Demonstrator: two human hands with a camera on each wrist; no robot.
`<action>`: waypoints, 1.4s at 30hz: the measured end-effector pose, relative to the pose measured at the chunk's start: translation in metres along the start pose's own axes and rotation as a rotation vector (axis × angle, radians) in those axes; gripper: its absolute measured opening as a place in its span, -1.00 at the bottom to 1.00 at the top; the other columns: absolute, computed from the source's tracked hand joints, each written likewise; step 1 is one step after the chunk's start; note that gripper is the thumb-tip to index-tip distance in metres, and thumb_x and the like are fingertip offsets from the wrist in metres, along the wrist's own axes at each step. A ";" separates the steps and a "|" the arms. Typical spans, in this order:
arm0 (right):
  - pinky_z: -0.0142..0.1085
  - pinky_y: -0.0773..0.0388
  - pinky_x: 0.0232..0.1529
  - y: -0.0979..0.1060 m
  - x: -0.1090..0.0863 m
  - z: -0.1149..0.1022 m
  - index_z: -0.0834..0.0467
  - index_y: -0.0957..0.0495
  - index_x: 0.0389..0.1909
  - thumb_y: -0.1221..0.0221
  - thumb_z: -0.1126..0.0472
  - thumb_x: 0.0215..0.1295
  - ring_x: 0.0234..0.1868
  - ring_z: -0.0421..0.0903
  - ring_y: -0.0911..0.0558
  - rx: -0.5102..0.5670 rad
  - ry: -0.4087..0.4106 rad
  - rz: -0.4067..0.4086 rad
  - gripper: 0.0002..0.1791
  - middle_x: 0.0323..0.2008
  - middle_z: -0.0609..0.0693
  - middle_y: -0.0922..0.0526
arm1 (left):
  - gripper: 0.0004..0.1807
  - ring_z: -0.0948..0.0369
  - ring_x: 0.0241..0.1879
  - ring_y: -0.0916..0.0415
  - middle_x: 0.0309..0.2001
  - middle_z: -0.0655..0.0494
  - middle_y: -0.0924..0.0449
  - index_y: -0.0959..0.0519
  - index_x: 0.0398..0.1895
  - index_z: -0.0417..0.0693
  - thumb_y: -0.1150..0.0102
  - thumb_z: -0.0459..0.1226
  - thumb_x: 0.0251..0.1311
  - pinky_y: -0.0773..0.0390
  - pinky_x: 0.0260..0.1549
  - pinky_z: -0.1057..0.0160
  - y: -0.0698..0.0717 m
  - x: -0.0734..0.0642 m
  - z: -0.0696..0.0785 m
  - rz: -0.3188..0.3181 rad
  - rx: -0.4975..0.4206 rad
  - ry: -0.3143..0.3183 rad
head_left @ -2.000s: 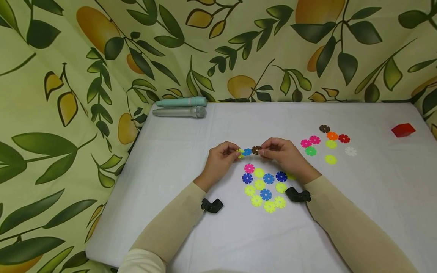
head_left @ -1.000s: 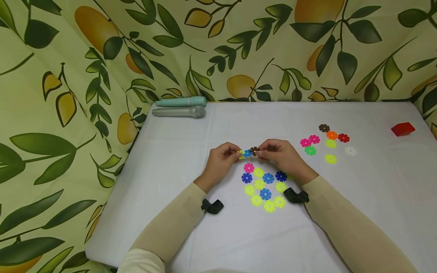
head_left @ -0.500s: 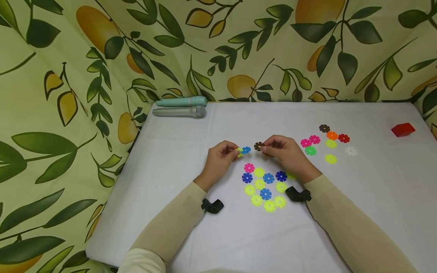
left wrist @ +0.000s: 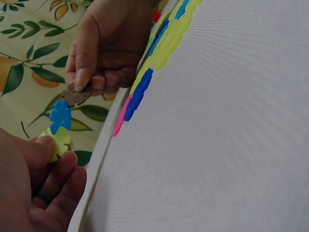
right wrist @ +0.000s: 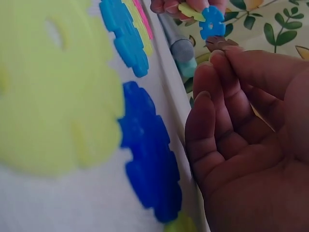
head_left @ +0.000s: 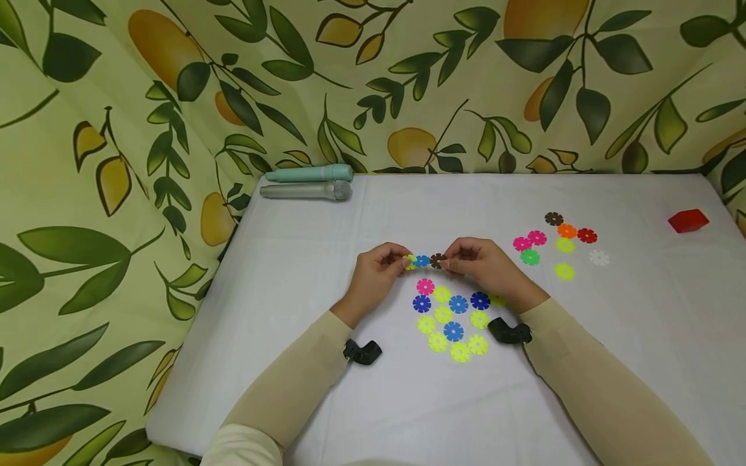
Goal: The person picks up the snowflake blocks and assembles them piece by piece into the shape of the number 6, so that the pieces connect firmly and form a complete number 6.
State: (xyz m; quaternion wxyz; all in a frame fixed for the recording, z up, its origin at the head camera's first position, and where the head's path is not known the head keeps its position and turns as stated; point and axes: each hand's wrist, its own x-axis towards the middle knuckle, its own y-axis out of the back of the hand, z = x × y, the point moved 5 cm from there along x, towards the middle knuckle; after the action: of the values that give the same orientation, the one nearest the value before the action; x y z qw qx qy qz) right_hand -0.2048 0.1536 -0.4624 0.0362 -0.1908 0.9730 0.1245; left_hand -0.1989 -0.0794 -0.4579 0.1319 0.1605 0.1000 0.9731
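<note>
My left hand (head_left: pixel 379 272) pinches a yellow notched disc (left wrist: pixel 60 142) between thumb and fingers. A light blue notched disc (left wrist: pixel 60 116) is joined to that yellow one and sticks out toward the right. My right hand (head_left: pixel 486 268) holds a brown notched disc (left wrist: pixel 76 95) by thumb and fingertips, its edge right at the blue disc's edge. Fingertips cover part of the yellow and brown discs. Below the hands lie several loose discs, among them a pink disc (head_left: pixel 425 287), a dark blue disc (head_left: pixel 422 304) and a yellow disc (head_left: pixel 460 353).
A second group of discs, with a green disc (head_left: pixel 530 257) and an orange disc (head_left: pixel 567 231), lies right of my right hand. A red block (head_left: pixel 688 221) sits at the far right. A teal microphone (head_left: pixel 309 173) and a silver microphone (head_left: pixel 305 190) lie at the back left.
The brown disc met the blue one, was drawn away up and right half a second ago, and is now back against the blue disc's edge. The left hand has barely shifted.
</note>
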 end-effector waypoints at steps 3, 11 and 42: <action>-0.27 -0.61 -0.10 -0.001 0.000 0.000 0.26 -0.71 -0.12 -0.37 0.25 0.54 -0.10 0.15 -0.62 -0.022 0.006 -0.018 -0.87 -0.14 0.16 -0.76 | -0.90 0.02 -0.28 -0.68 -0.24 -0.02 -0.73 -0.74 -0.06 -0.32 -0.32 -0.53 0.46 -0.76 -0.22 0.12 0.000 0.000 0.001 -0.001 0.002 -0.004; -0.28 -0.58 -0.15 -0.001 0.001 -0.001 0.24 -0.73 -0.14 -0.37 0.25 0.54 -0.15 0.13 -0.60 -0.047 0.040 -0.040 -0.90 -0.18 0.15 -0.76 | -0.90 0.00 -0.26 -0.70 -0.19 -0.02 -0.75 -0.75 -0.05 -0.32 -0.33 -0.50 0.47 -0.77 -0.20 0.11 0.001 0.000 0.002 -0.008 0.000 0.000; -0.06 -0.59 0.10 -0.015 -0.007 -0.012 0.11 -0.72 0.00 -0.58 0.18 0.31 -0.01 0.02 -0.55 -0.457 0.097 -0.233 -0.68 -0.06 -0.04 -0.62 | -0.32 0.09 -0.08 -0.70 -0.03 -0.08 -0.44 -0.32 0.58 -0.26 -0.13 -0.70 0.44 -0.74 0.01 -0.01 0.000 0.001 -0.006 -0.065 -0.458 0.307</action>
State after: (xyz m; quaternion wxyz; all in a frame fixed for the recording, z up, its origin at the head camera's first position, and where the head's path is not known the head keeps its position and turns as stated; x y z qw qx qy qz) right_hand -0.1934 0.1398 -0.4535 -0.0403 -0.3103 0.8917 0.3270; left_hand -0.2021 -0.0799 -0.4629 0.1791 -0.0261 -0.0987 0.9785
